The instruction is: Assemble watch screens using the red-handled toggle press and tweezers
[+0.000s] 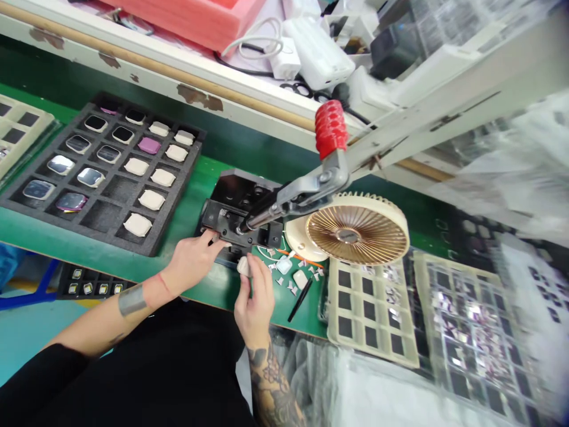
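Right hand (255, 305) pinches a small white pad (243, 266) by the black press jig (235, 216). Left hand (192, 261) reaches in, open, resting on the jig's edge.

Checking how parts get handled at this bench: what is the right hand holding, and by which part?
The right hand holds a small cream-coloured piece, pinched at its edge between the fingertips.

Left hand (193, 261) and right hand (254, 302) enter from the near edge of the counter (186, 201). The toggle clamp (302, 193) overhangs the far side; the desk fan (358, 230) obstructs rightward passage, and the foam tray (153, 244) bounds the left.
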Demonstrator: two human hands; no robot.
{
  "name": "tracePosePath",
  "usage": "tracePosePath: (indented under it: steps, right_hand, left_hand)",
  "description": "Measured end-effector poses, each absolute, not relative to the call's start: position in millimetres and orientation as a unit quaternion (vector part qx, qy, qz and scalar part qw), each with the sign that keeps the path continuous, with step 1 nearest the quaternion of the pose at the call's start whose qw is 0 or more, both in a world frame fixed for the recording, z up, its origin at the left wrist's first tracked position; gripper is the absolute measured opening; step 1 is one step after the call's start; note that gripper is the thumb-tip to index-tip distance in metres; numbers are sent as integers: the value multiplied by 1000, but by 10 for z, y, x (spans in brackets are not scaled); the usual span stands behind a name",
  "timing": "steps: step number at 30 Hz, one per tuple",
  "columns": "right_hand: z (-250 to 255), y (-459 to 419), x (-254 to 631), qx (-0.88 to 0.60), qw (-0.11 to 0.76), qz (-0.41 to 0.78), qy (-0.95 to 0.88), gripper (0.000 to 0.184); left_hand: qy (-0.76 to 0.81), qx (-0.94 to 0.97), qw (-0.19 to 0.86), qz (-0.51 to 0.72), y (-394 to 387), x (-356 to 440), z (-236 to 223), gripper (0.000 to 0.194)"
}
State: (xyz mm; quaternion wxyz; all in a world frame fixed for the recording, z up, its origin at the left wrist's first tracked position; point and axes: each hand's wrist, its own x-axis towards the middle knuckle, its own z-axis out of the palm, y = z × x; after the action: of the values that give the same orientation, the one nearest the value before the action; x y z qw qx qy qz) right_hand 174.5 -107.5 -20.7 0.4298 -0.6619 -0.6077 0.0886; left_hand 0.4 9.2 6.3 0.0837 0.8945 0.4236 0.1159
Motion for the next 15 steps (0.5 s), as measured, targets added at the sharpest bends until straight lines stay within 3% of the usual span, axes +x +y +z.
tracePosePath:
  steps: [3,6,10,12,15]
  right_hand:
    - [-153,-1164,1831,-675,427,64,-598,56]
    - [-110,-1166,1857,-670,430,43,-604,56]
    - [-46,-1069,1701,-586,467,3,-663,64]
    - [24,-986,1590,-521,471,-1,-712,67]
    - [212,-785,1588,-452,448,-11,-771,69]
  left_hand:
    - [415,902,105,57,179,130,95,36]
    - [404,895,170,86,110,77,177,41]
    - [335,809,410,256,-201,-121,330,52]
    - [331,729,489,347,-352,-205,387,41]
    - [398,667,445,446,-414,-391,442,21]
